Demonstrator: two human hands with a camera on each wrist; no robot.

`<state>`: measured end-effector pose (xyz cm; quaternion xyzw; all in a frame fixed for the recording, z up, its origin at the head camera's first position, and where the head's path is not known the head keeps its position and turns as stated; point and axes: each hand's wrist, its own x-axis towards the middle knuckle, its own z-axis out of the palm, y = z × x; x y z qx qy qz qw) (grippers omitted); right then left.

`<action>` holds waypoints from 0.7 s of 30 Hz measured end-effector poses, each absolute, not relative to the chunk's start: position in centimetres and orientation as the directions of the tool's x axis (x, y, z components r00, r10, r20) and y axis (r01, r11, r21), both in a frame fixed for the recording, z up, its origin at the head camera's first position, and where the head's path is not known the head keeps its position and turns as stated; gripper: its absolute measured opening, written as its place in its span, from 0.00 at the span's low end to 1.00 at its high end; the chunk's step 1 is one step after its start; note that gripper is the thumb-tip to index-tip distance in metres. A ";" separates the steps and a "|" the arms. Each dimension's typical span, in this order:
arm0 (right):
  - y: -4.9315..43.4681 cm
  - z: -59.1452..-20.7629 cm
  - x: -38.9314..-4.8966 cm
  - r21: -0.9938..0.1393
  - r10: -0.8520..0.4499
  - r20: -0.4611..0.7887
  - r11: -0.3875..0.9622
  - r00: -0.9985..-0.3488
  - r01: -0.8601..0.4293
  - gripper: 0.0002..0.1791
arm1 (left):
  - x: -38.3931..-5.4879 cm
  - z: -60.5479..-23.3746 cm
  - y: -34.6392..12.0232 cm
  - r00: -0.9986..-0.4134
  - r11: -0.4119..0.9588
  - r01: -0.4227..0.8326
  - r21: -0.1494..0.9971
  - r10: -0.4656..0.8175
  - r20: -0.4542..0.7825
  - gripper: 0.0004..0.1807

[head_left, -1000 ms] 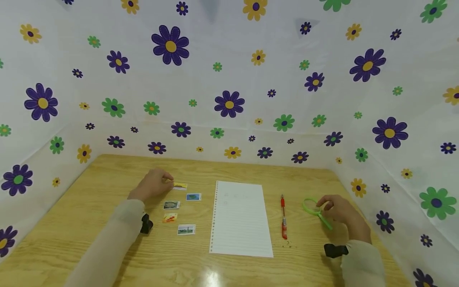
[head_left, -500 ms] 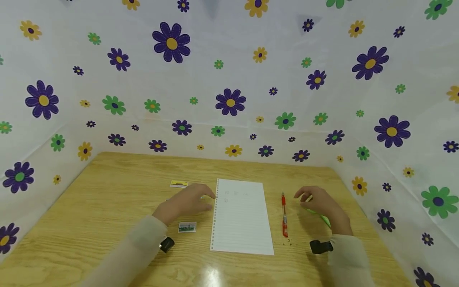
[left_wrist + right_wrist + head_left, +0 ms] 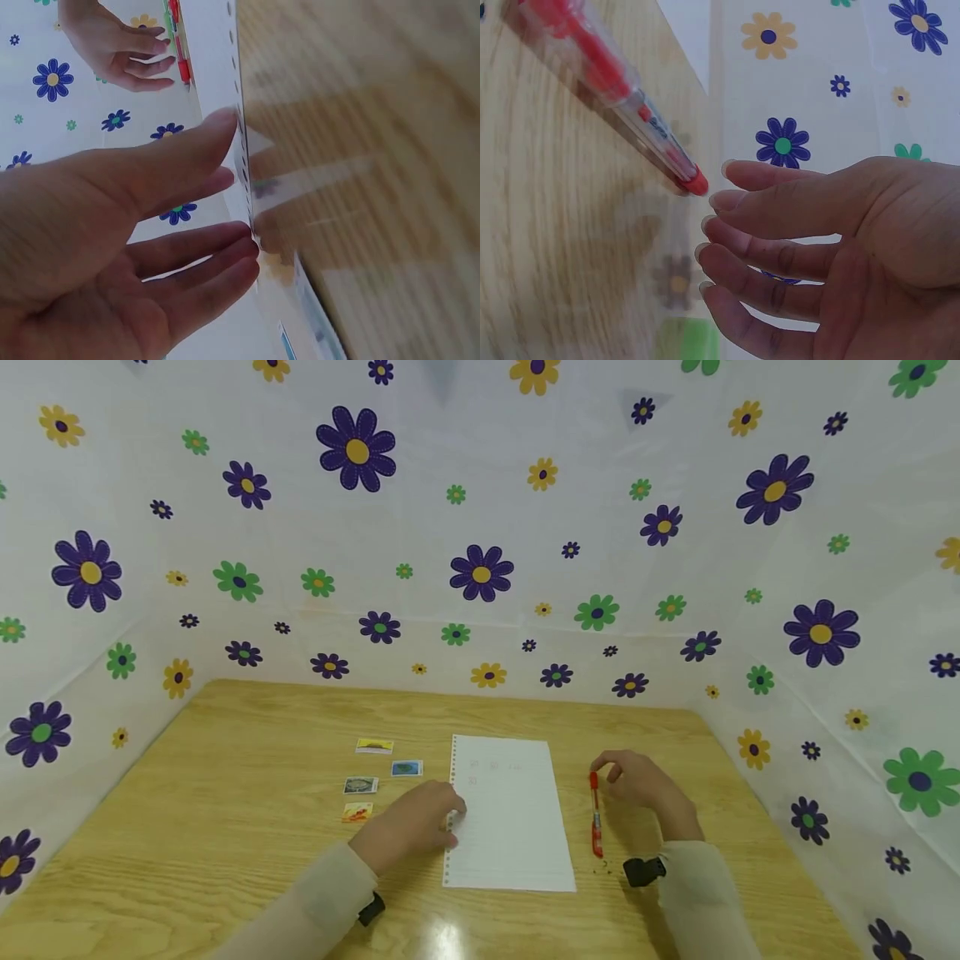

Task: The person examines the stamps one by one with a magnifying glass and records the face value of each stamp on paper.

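Observation:
My left hand lies over the punched left edge of a lined sheet of paper, fingers loosely bent and fingertips right at that edge. Faint marks show near the top of the sheet. To its right lies a red pen, tip away from me. My right hand is beside the pen's tip end; in the right wrist view its relaxed fingertips stand just off the pen's red grip. Behind that hand the green magnifying glass is mostly hidden.
Left of the paper lie several small stamp-like picture cards, among them a yellow one, a blue one and an orange one. Dark crumbs lie below the pen. Flower-patterned sheeting walls in the wooden table.
My left hand has moved from the yellow card rightward and nearer to the paper's left edge. My right hand has let go of the magnifying glass and moved left to the pen.

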<state>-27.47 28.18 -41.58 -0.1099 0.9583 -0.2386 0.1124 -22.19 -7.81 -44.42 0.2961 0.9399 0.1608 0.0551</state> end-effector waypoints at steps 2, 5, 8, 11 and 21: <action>27.9 -41.7 -27.6 -0.462 -0.262 -0.170 0.872 -0.950 -0.158 0.18 | -22.0 -44.2 -7.5 -0.821 0.776 0.539 0.328 0.571 -0.003 0.20; 27.5 -41.9 -27.9 -0.448 -0.269 -0.169 0.878 -0.948 -0.169 0.17 | -21.7 -44.0 -7.2 -0.825 0.780 0.532 0.328 0.565 -0.003 0.21; 27.2 -42.2 -28.0 -0.432 -0.281 -0.156 0.882 -0.947 -0.190 0.16 | -21.4 -43.9 -7.2 -0.832 0.782 0.519 0.345 0.554 -0.003 0.21; 27.1 -42.3 -28.1 -0.409 -0.276 -0.139 0.891 -0.951 -0.199 0.13 | -21.2 -44.0 -7.3 -0.835 0.771 0.507 0.386 0.551 -0.004 0.21; 27.0 -43.1 -28.6 -0.368 -0.315 -0.101 0.893 -0.944 -0.259 0.09 | -20.8 -44.0 -7.5 -0.847 0.748 0.456 0.482 0.530 -0.021 0.22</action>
